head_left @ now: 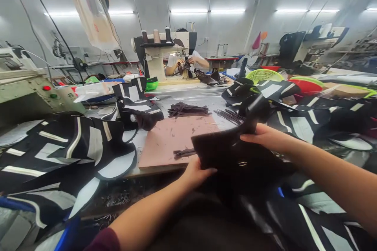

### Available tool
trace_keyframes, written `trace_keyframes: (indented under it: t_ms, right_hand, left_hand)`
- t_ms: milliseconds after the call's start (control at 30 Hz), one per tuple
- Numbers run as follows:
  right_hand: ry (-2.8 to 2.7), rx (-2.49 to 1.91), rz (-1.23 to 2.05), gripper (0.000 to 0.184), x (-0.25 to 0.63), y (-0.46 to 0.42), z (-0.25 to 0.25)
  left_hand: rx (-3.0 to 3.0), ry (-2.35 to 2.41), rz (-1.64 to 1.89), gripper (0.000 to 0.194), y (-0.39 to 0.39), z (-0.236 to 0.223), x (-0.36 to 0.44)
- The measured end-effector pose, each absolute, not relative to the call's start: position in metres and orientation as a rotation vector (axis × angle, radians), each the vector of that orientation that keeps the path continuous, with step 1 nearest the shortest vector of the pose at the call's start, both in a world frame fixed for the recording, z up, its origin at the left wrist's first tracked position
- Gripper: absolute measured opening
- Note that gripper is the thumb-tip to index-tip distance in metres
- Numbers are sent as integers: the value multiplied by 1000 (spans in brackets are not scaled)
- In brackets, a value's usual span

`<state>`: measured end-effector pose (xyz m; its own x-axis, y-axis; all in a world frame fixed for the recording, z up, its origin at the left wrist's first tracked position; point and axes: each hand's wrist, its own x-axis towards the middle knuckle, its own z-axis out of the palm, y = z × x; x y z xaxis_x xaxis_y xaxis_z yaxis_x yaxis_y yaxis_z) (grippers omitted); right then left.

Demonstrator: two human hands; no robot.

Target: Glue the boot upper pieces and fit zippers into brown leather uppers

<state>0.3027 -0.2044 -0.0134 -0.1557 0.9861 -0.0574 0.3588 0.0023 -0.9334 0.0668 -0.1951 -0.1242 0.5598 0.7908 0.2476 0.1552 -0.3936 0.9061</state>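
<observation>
Both my hands grip a dark brown leather piece just above the near edge of a pink cutting board. My left hand pinches its lower left edge, thumb on top. My right hand is closed on its upper right edge. A small dark strip lies on the board beside the piece. A metal fitting glints on the dark leather below.
Black-and-white patterned pieces are heaped at left and right. Dark strips lie beyond the board. A sewing machine stands at the back, where another person's arms work. Green and red baskets sit far right.
</observation>
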Motion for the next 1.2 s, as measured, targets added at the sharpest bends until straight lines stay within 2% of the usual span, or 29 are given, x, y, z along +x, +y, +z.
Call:
trace_keyframes:
  t_ms: [67, 133, 300, 400, 533, 633, 700, 767, 833, 933, 1000, 1100, 1200]
  right_hand:
    - [-1678, -1354, 1122, 45, 299, -217, -25]
    - [-1689, -1286, 1237, 48, 286, -233, -50]
    - [-1399, -1289, 1753, 60, 241, -270, -141]
    - [-1425, -1446, 1445, 59, 234, -273, -166]
    - [-1587, -1538, 985, 50, 243, -263, -160]
    - [-1484, -1601, 406, 45, 244, -258, -144]
    - [-1633, -1434, -1, 49, 237, -254, -127]
    - [-2096, -1163, -67, 46, 226, -244, -107]
    - [-2561, -993, 206, 32, 214, -228, -88]
    - [-2777, -1122, 836, 33, 201, -200, -78]
    - [-2636, -1275, 1238, 32, 198, -186, -89]
    - [-2290, -1381, 1697, 37, 198, -174, -117]
    - [-1956, -1365, 2050, 45, 198, -171, -129]
  left_hand:
    - [1985, 841, 856, 30, -188, -135, 55]
    - [2053, 856, 803, 24, -183, -146, 35]
    - [2160, 830, 534, 35, -194, -186, -9]
    - [2137, 858, 424, 36, -203, -196, -18]
    - [2040, 798, 321, 19, -201, -174, -16]
    - [1841, 817, 367, 25, -202, -149, -6]
    - [1743, 842, 425, 28, -206, -135, 2]
    - [1772, 806, 440, 29, -210, -124, 8]
    - [1828, 717, 376, 27, -213, -117, 6]
    - [1822, 619, 317, 28, -212, -118, -10]
    - [1970, 696, 516, 30, -209, -125, -23]
    - [2522, 722, 924, 34, -201, -138, -32]
    - [2908, 435, 994, 20, -192, -134, -29]
